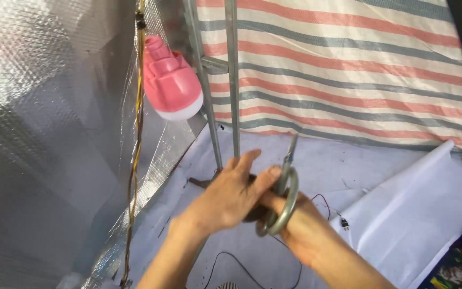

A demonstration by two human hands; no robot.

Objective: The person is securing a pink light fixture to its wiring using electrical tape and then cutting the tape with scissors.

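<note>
Head view: both hands meet at centre, over a white sheet [380,214]. Left hand [231,195] lies across the right, fingers curled round big grey scissors [283,198], thumb on the loop. Right hand [290,211] grips the handles from below; blades point up w/ tips closed. Pink lamp [172,80] hangs upper left by metal poles [233,80]; striped tarp [348,69] behind. Thin wires [327,206] on sheet nr right wrist.
</note>
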